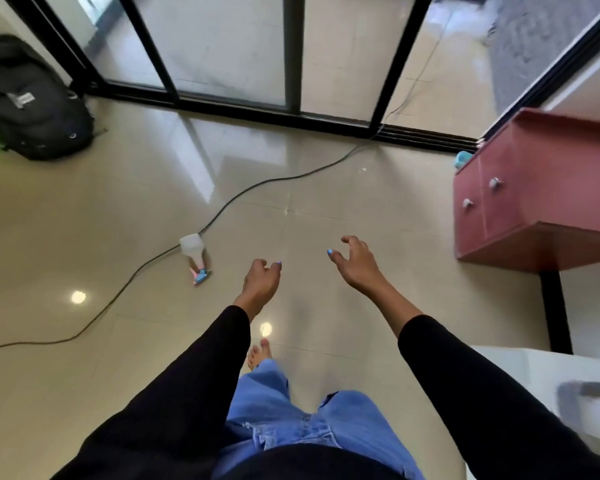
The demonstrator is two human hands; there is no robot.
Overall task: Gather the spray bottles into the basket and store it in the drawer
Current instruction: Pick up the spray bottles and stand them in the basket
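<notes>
A white spray bottle (195,255) with a pink and blue trigger head lies on its side on the beige tiled floor, left of centre. My left hand (261,279) hangs just right of it, fingers loosely curled and holding nothing. My right hand (355,263) is further right, fingers spread and empty. A red cabinet (530,188) with two small knobs stands at the right. No basket is in view.
A dark cable (243,194) runs across the floor beside the bottle. A black backpack (32,105) lies at the far left. Black-framed glass sliding doors (222,64) span the back. A small blue object (463,159) sits behind the cabinet. A white surface (548,372) is at the lower right.
</notes>
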